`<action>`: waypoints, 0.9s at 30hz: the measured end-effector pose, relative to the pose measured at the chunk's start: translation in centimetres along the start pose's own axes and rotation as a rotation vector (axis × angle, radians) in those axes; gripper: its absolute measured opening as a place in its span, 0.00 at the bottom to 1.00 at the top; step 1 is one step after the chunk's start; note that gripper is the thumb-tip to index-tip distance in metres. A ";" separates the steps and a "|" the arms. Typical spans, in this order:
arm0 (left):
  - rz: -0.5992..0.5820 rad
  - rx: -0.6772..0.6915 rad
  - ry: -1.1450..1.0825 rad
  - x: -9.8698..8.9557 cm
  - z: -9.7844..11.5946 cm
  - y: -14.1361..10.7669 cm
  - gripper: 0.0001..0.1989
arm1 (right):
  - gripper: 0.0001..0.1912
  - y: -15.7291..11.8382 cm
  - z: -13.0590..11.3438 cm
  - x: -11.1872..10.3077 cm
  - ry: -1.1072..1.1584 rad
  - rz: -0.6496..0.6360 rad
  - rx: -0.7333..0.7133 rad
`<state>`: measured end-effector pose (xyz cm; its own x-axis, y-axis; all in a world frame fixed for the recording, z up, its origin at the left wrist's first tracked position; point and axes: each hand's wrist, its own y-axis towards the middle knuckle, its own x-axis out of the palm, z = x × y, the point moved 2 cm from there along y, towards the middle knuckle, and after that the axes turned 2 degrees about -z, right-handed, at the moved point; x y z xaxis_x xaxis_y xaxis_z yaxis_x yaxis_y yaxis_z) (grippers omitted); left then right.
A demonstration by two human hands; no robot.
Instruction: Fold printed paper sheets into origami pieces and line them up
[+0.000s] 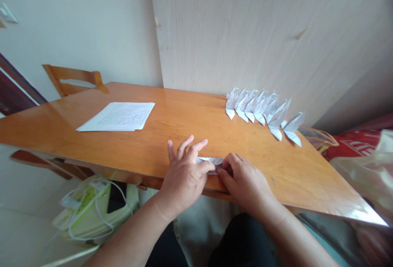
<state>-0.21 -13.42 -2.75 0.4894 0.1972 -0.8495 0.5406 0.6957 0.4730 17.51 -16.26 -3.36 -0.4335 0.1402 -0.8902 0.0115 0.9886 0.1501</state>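
Observation:
A small folded piece of printed paper [211,160] lies at the table's near edge, partly covered by both hands. My left hand [186,173] is open, its fingers spread and raised, while its thumb presses on the paper. On the other side, my right hand [245,179] is closed, with thumb and fingers pinching the paper's right end. How the covered part is folded cannot be seen.
Several folded paper pieces [278,120] stand in a row at the wooden table's [184,111] back right. A stack of printed sheets [123,115] lies left. Below are a pale green stool [132,201] with cables and a chair [75,77] behind. Bags [353,144] flank the right edge.

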 end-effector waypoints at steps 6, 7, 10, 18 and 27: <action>0.001 0.081 0.040 0.3 0.0 -0.2 0.12 | 0.05 0.0 -0.2 -0.3 -0.009 -0.008 0.009; -0.004 0.088 0.052 0.3 0.1 -0.2 0.11 | 0.06 -0.1 -0.2 -0.3 -0.012 -0.011 0.010; -0.029 0.120 0.077 0.1 0.2 -0.3 0.10 | 0.06 0.0 -0.3 -0.4 -0.027 -0.015 0.009; -0.045 0.122 0.051 -0.4 -0.2 -0.9 0.12 | 0.07 -0.2 0.3 -0.8 -0.084 -0.018 0.019; -0.050 0.107 0.021 -0.2 -0.3 -0.9 0.12 | 0.09 -0.8 1.7 -1.5 -0.159 -0.010 0.058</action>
<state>-1.03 -13.87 -3.05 0.4457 0.1793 -0.8770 0.6345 0.6279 0.4508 19.66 -17.18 -2.89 -0.2858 0.1325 -0.9491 0.0621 0.9909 0.1196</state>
